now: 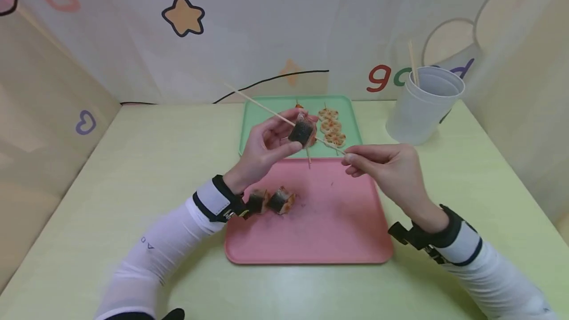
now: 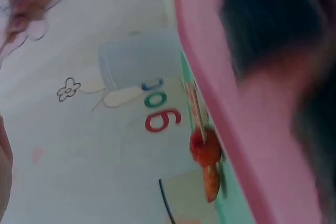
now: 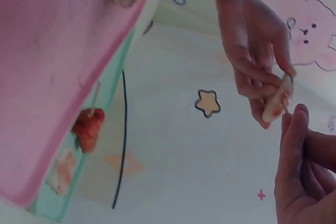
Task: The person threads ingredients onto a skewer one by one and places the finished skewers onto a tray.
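In the head view my left hand pinches a seaweed-wrapped roll piece between thumb and fingers, above the far part of the pink tray. A thin wooden skewer runs through the piece and sticks out on both sides. Its lower right end sits between the thumb and fingertips of my right hand. The right wrist view shows the held piece edge-on, pale with reddish filling, close to my right fingertips. Two similar roll pieces lie on the pink tray's left side, near my left wrist.
Behind the pink tray is a green tray, holding a skewer of flower-shaped slices and a red skewered food partly hidden by my left hand in the head view. A translucent cup with a wooden stick stands at back right.
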Demonstrator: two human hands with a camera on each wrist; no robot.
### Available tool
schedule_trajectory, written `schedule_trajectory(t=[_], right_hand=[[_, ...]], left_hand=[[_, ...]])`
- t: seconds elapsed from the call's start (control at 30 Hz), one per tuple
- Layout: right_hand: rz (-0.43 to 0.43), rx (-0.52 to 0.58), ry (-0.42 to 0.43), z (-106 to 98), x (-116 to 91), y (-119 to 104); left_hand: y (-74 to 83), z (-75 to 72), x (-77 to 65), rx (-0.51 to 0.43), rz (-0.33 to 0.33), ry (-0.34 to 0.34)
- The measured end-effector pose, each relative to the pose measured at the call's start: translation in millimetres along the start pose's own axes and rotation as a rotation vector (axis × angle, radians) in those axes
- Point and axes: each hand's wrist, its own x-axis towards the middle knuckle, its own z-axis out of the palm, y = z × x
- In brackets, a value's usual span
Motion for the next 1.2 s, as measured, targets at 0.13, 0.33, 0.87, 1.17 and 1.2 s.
schedule_trajectory(t=[0.13,0.33,0.87,1.17,1.2], right_hand=[[0.011,-0.02,0.016,-1.7,-3.4,-5.8],[0.042,-0.005,-0.005,-1.2,-3.2,-6.7],[0.084,0.001,-0.044,7.6,-1.1,-7.8],[0.062,0.0,-0.048,9.5,-1.1,-7.7],[0.057,0.001,-0.048,9.7,-1.1,-7.8]], left_hand=[[2.2,10.1,0.7,-0.011,-0.038,-0.021],[7.2,12.4,3.4,0.019,-0.066,-0.015],[-1.0,17.4,7.3,-0.001,-0.086,-0.164],[2.1,15.9,7.9,-0.001,-0.103,-0.156],[2.9,16.0,7.5,-0.003,-0.105,-0.153]])
